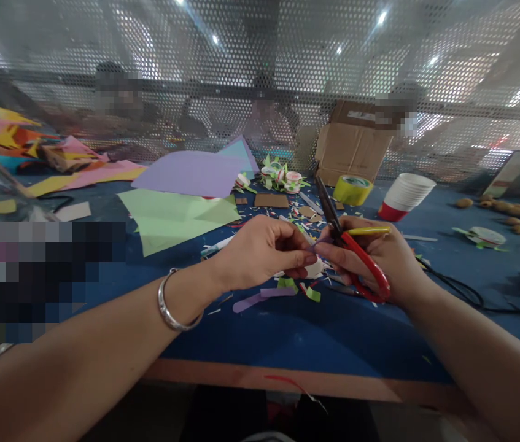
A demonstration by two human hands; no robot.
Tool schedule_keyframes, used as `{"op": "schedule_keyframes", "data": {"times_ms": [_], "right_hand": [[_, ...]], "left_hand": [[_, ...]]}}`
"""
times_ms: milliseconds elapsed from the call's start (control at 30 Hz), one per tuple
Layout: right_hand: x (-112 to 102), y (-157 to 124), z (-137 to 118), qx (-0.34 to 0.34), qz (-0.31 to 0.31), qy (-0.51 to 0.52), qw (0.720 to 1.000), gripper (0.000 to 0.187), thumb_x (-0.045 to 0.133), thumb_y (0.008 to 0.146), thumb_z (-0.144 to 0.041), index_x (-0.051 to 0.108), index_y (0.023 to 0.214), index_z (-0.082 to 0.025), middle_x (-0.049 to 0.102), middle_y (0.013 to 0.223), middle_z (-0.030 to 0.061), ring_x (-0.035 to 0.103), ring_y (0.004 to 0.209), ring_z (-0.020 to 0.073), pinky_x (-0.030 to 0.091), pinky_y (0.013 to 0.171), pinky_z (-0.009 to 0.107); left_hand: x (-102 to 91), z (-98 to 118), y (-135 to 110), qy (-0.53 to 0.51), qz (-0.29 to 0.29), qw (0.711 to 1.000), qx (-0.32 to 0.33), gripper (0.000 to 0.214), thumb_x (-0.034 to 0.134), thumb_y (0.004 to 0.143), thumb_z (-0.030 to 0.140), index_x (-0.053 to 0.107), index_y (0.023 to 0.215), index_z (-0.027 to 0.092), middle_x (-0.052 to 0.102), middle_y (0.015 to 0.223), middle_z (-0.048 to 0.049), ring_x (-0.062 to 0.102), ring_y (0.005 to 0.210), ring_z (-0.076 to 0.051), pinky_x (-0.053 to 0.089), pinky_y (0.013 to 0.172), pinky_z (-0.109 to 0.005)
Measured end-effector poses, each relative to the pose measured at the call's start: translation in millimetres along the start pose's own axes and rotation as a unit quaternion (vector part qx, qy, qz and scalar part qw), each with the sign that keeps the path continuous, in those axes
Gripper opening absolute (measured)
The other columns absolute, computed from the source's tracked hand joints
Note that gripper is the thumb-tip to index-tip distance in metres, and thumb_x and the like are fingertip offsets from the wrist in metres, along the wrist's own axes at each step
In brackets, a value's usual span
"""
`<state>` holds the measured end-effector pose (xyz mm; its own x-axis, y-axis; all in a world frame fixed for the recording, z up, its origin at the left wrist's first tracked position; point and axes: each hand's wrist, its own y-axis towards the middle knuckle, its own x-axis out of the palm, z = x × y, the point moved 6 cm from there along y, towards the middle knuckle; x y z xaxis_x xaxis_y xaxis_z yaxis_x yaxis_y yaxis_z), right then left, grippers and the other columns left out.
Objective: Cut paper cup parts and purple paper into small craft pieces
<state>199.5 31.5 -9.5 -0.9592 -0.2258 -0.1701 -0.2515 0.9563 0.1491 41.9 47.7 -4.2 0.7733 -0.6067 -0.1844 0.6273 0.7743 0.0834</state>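
Observation:
In the head view my left hand pinches a small strip of purple paper between thumb and fingers. My right hand is closed round a pair of scissors with red handles, their dark blades pointing up and away. Its thumb and fingertips also touch the purple strip, so the two hands meet at it. Just below them on the table lie cut purple paper strips and green paper scraps. A white piece shows partly behind my fingertips.
Purple paper and green paper sheets lie ahead on the left. Beyond my hands are paper-trimmed rolls, yellow tape, stacked paper cups and a cardboard box. A black cable runs right; a perforated metal screen stands behind.

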Motion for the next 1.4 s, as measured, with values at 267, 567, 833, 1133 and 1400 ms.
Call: {"op": "schedule_keyframes", "data": {"times_ms": [267,567,833,1133,1400], "right_hand": [[1.1,-1.8,-0.9,0.01,-0.007,-0.012,1.0,0.032,0.085,0.073,-0.032,0.062,0.091,-0.019,0.057,0.057,-0.005,0.051,0.038,0.0108,0.043,0.032,0.019],[-2.1,-4.0,-3.9,-0.018,0.022,-0.009,1.0,0.03,0.083,0.077,-0.034,0.06,0.092,-0.021,0.056,0.059,-0.005,0.05,0.041,0.0096,0.044,0.036,0.02],[-1.3,-3.0,-7.9,-0.011,0.027,-0.018,0.999,0.037,0.086,0.072,-0.036,0.059,0.09,-0.018,0.056,0.059,-0.0049,0.052,0.039,0.0095,0.044,0.034,0.018],[-1.7,-3.9,-15.1,-0.017,0.008,-0.058,0.998,0.049,0.088,0.067,-0.048,0.06,0.095,-0.018,0.057,0.07,-0.0023,0.051,0.046,0.0077,0.042,0.038,0.018],[4.2,-3.8,-21.9,-0.11,-0.07,-0.157,0.979,0.045,0.075,0.081,-0.055,0.054,0.099,-0.02,0.054,0.084,0.0009,0.051,0.073,0.0115,0.047,0.064,0.022]], "left_hand": [[-3.4,0.0,1.1,0.025,-0.005,1.0,0.014,0.009,0.073,0.082,0.02,0.067,0.078,0.014,0.068,0.066,0.0009,0.067,0.06,-0.009,0.057,0.06,-0.02],[-16.1,3.6,0.5,-0.009,0.061,0.998,0.018,0.019,0.079,0.079,0.029,0.066,0.082,0.016,0.065,0.064,0.002,0.059,0.054,-0.008,0.044,0.048,-0.018],[-6.4,-11.3,3.0,-0.136,0.042,0.988,-0.053,0.024,0.079,0.081,0.034,0.063,0.081,0.016,0.073,0.073,-0.0021,0.066,0.059,-0.009,0.043,0.049,-0.016],[-23.6,1.1,1.5,-0.166,0.119,0.979,-0.019,0.012,0.076,0.078,0.018,0.064,0.079,0.016,0.064,0.065,0.0039,0.059,0.056,-0.007,0.046,0.052,-0.017],[-30.6,3.2,1.1,-0.159,0.14,0.977,-0.001,0.01,0.073,0.079,0.017,0.063,0.077,0.016,0.062,0.061,0.0053,0.058,0.056,-0.006,0.047,0.055,-0.017]]}}
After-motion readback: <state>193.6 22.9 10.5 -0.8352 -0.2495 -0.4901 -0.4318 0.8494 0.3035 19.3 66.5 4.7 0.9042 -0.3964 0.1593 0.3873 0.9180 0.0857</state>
